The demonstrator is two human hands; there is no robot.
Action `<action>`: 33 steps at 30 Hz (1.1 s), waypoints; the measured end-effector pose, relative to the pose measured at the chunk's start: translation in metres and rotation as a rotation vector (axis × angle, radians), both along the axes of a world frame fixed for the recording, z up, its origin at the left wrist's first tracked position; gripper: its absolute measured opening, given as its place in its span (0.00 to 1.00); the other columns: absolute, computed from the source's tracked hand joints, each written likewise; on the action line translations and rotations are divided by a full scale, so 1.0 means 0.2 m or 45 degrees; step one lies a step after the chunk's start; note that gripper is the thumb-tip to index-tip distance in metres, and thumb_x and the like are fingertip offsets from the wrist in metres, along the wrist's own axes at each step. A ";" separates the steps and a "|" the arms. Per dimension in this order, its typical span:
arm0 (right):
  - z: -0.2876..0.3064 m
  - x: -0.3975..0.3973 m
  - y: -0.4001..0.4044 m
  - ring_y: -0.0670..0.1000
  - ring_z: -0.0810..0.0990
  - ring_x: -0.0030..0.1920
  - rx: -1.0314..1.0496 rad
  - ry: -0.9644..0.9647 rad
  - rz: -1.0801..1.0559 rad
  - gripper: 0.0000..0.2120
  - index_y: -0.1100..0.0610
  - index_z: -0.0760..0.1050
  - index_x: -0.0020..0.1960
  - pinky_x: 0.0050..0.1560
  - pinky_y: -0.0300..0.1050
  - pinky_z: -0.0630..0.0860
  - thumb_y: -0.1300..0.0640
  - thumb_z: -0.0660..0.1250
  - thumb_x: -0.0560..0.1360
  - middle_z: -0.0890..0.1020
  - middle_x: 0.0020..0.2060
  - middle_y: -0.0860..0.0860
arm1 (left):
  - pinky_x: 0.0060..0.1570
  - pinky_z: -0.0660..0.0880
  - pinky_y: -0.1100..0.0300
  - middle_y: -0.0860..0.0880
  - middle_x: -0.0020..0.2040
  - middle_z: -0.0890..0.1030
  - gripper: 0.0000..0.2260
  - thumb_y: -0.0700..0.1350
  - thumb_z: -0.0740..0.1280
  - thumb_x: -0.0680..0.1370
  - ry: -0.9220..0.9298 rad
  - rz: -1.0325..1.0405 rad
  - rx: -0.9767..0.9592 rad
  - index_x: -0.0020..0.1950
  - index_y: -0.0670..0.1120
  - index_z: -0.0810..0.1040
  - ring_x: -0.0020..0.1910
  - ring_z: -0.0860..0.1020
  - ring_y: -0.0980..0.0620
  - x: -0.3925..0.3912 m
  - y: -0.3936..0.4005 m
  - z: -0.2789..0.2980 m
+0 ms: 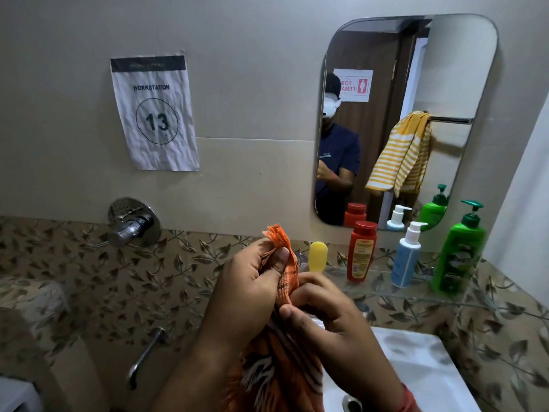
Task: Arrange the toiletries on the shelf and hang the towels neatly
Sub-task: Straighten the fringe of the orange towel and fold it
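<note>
Head view: orange towel (286, 281) sat at frame centre, bunched, with its frayed end sticking up at 12 o'clock above the fists and the rest hanging down toward 6 over the white sink (421, 370). Left hand (252, 289) gripped the towel, thumb pressed on the fabric near the top. Right hand (329, 319) pinched the towel's edge just below, fingers curled round it. At 2 o'clock from the hands, a glass shelf (386, 288) carried a yellow bottle (318, 253), red bottle (361, 251), white-blue pump bottle (406, 258) and green pump bottle (459, 251), all upright, left to right. Mirror (463, 63) at 1 o'clock reflected a yellow striped towel (399, 154) draped on a rail. Paper sign (154, 113) reading "WORKSTATION 13" at 11 o'clock; chrome tap knob (132, 223) at 9, spout (145, 355) at 8.
</note>
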State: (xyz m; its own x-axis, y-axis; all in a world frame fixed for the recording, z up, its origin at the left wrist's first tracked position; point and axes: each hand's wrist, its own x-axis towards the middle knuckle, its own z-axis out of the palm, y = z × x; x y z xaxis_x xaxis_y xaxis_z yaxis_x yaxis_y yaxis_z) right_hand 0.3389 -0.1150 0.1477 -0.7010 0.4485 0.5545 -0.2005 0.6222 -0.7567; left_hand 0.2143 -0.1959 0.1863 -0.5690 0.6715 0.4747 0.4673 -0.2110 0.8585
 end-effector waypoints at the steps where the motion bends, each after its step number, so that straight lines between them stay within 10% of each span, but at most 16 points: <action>1: 0.00 0.00 -0.01 0.52 0.80 0.49 -0.036 0.060 0.010 0.12 0.55 0.79 0.41 0.47 0.46 0.78 0.47 0.69 0.75 0.79 0.47 0.49 | 0.34 0.74 0.64 0.54 0.33 0.82 0.10 0.45 0.66 0.81 0.045 0.026 -0.012 0.41 0.49 0.80 0.32 0.79 0.61 -0.01 0.00 0.01; 8: -0.03 -0.03 -0.03 0.57 0.75 0.41 -0.124 -0.006 0.116 0.15 0.58 0.74 0.40 0.41 0.56 0.73 0.45 0.69 0.74 0.74 0.41 0.52 | 0.35 0.75 0.66 0.57 0.35 0.83 0.11 0.43 0.65 0.81 0.063 0.060 0.026 0.42 0.54 0.82 0.33 0.80 0.62 -0.03 -0.02 0.01; 14: -0.05 -0.05 0.01 0.46 0.76 0.62 -0.140 -0.245 0.233 0.29 0.53 0.79 0.61 0.62 0.42 0.73 0.31 0.56 0.76 0.77 0.60 0.51 | 0.34 0.73 0.61 0.47 0.34 0.80 0.09 0.52 0.65 0.80 0.137 -0.082 0.069 0.44 0.50 0.80 0.32 0.76 0.57 -0.04 -0.03 0.00; 21: -0.04 -0.11 -0.04 0.43 0.76 0.47 0.064 -0.023 -0.232 0.16 0.49 0.75 0.48 0.43 0.32 0.71 0.38 0.59 0.76 0.74 0.45 0.41 | 0.37 0.76 0.57 0.48 0.37 0.83 0.08 0.52 0.65 0.80 0.146 -0.088 0.125 0.46 0.53 0.82 0.35 0.80 0.51 -0.07 -0.03 -0.01; 26: -0.04 -0.09 -0.03 0.59 0.79 0.51 -0.374 0.112 0.292 0.15 0.63 0.78 0.45 0.53 0.57 0.77 0.49 0.71 0.74 0.76 0.49 0.60 | 0.33 0.72 0.67 0.59 0.33 0.81 0.09 0.53 0.64 0.80 0.147 -0.010 0.146 0.42 0.62 0.80 0.31 0.77 0.63 -0.07 -0.03 0.00; 33: -0.02 -0.08 -0.03 0.61 0.77 0.48 -0.559 0.186 0.246 0.16 0.64 0.75 0.43 0.51 0.58 0.75 0.50 0.73 0.72 0.73 0.47 0.66 | 0.36 0.75 0.63 0.55 0.36 0.82 0.07 0.52 0.65 0.80 0.130 -0.002 0.154 0.45 0.54 0.81 0.35 0.80 0.59 -0.08 -0.01 -0.03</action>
State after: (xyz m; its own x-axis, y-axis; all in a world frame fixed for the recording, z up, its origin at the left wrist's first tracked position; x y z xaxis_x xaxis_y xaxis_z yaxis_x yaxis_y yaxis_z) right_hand 0.3239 -0.1210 0.1434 -0.7234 0.5312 0.4411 -0.4042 0.1922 -0.8942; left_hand 0.1991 -0.1987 0.1803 -0.5125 0.6068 0.6076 0.5506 -0.3108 0.7748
